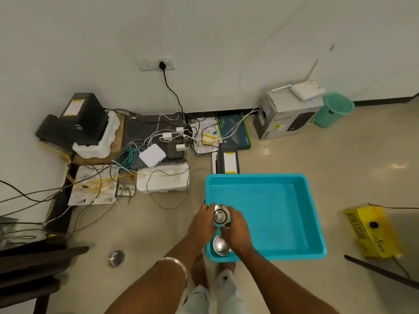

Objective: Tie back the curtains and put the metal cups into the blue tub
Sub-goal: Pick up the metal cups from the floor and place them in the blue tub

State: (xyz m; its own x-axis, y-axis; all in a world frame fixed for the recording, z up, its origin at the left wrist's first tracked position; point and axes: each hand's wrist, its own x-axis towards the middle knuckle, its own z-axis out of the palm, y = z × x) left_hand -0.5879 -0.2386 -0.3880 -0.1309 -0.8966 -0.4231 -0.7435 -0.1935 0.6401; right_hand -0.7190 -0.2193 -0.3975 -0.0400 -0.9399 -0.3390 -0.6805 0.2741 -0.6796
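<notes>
A blue tub (pixel 294 211) stands on the floor in front of me. Over its near left corner, my left hand (pixel 201 225) and my right hand (pixel 238 232) both grip one metal cup (pixel 220 215), its open mouth facing up. Below it a second metal cup (pixel 221 244) sits inside the tub at the near left corner. A third metal cup (pixel 116 258) lies on the floor to the left of the tub. No curtains are in view.
A tangle of cables, adapters and foam blocks (pixel 140 159) covers the floor by the wall at the left. A cardboard box (pixel 285 116) and green bin (pixel 335 109) stand far right. A yellow sign (pixel 371 232) lies right. Dark furniture (pixel 29 264) sits near left.
</notes>
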